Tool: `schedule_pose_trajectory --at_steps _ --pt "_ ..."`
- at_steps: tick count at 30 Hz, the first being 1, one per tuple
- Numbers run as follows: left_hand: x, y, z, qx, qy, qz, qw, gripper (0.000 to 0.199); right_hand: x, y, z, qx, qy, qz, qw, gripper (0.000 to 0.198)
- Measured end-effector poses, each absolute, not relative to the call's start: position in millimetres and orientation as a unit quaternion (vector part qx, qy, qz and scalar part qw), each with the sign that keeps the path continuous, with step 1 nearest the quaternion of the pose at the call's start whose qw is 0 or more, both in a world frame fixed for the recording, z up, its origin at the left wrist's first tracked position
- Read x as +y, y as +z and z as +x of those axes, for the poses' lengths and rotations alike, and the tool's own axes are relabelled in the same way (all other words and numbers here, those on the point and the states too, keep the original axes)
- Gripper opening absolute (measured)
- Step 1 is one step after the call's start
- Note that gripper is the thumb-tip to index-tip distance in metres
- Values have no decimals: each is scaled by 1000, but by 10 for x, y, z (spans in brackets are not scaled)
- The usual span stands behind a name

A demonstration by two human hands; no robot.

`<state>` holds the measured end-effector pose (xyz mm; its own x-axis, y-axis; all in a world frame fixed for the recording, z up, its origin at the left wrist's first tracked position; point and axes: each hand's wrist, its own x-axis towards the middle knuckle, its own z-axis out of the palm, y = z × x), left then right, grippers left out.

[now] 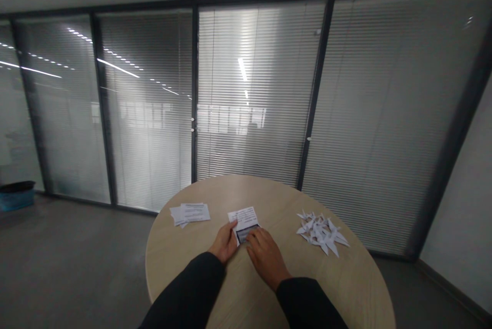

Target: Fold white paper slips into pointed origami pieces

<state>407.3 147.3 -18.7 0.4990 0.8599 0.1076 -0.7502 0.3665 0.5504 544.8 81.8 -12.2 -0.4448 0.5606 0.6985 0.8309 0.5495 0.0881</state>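
Observation:
A printed sheet of white paper (244, 218) with a dark band across its lower part is between my hands over the table. My left hand (225, 243) grips its left edge, thumb on top and the other fingers mostly hidden beneath. At the lower right edge, the bent fingers of my right hand (266, 256) close on the same paper and cover that corner. To the left lies a small stack of printed sheets (194, 212), slightly fanned. A pile of folded white paper shapes with sharp points (321, 231), resembling origami cranes, rests on the right.
Everything sits on a round, light wood table (234, 185). Behind it runs a glass partition with blinds (253, 83) in dark frames. A blue bin with a black rim (17, 197) stands on the grey floor at the far left.

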Motion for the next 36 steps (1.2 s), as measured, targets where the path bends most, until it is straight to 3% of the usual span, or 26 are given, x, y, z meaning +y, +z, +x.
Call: schedule_pose_trajectory --at_steps 13,21,30,36 --pt "1427 -152 4137 72 460 277 841 47 759 -51 5388 -842 -218 -401 287 12" --pt "1373 -130 4150 105 461 263 841 45 797 -69 5401 -838 -243 -391 295 27" --pt "1345 -105 4139 113 477 272 828 45 800 -60 5438 -831 -231 -348 368 14" --pt "1400 -143 4135 123 509 251 814 39 785 -70 5433 -814 -181 -382 399 19"
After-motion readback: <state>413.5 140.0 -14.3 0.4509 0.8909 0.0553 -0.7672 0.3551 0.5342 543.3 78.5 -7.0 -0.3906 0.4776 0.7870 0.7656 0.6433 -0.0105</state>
